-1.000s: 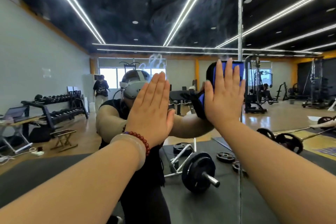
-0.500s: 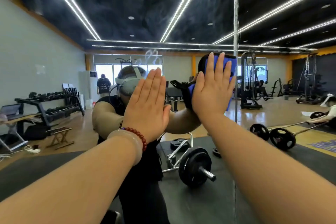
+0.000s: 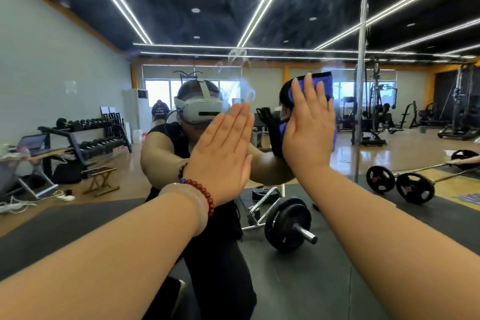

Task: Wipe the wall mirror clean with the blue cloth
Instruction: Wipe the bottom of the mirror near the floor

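Observation:
The wall mirror (image 3: pixel 259 8) fills the view and reflects a gym and a person in a headset. My right hand (image 3: pixel 309 127) is flat, fingers up, pressing the blue cloth (image 3: pixel 326 83) against the glass just left of a vertical mirror seam (image 3: pixel 362 86). The cloth shows above and beside the fingers. My left hand (image 3: pixel 223 156), with a red bead bracelet at the wrist, is laid flat on the glass to the left, holding nothing. White smears (image 3: pixel 237 56) mark the glass above both hands.
Everything else is reflection: a dumbbell rack (image 3: pixel 85 138) at left, a barbell with plates (image 3: pixel 288 223) on black mats at centre, more plates (image 3: pixel 400 184) and weight machines (image 3: pixel 374 112) at right, and other people far back.
My right hand and the cloth have slid left along the glass, away from the seam. The view has tilted, and the left hand stays flat on the mirror.

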Demonstrator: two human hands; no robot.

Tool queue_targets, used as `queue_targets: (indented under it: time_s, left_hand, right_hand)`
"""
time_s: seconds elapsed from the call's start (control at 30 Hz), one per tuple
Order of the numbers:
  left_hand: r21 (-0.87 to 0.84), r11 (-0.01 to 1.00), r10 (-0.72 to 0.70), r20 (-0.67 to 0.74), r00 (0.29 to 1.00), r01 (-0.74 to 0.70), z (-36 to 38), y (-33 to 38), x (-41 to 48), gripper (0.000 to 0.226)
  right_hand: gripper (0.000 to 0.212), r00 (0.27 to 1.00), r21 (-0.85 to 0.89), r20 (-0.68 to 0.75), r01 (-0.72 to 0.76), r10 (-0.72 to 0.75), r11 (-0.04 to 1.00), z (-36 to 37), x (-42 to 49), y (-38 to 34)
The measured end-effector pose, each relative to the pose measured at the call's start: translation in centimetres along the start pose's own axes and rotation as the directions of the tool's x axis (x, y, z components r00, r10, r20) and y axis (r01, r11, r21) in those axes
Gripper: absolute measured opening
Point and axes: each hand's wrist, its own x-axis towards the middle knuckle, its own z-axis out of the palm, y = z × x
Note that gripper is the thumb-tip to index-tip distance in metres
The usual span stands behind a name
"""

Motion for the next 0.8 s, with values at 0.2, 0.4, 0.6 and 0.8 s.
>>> queue_targets:
  time_s: [0.2, 0.4, 0.6, 0.8]
  left_hand:
    - [0.04, 0.999, -0.032, 0.009, 0.999, 0.032, 0.3, 0.5, -0.1, 0.067]
    - [0.025, 0.999, -0.027, -0.005, 1.0, 0.027, 0.5, 0.6, 0.2, 0.067]
    - [-0.058, 0.992, -0.11, -0.02, 0.994, 0.109, -0.9, -1.4, -1.2, 0.07]
    - [0.032, 0.992, -0.119, 0.008, 0.993, 0.119, -0.6, -2.8, -2.6, 0.068]
  right_hand:
    - [0.061, 0.859, -0.02, 0.229, 0.473, -0.457, 0.881, -1.3, -7.0, 3.3]
    - [0.055, 0.971, -0.073, 0.122, 0.217, -0.207, 0.973, -0.8, 5.2, -2.5]
    - [0.05, 0.873, -0.14, 0.167, 0.481, -0.458, 0.865, 0.0, -5.5, -0.7]
    - [0.051, 0.858, -0.16, 0.2, 0.506, -0.474, 0.848, -0.1, -1.7, -2.4]
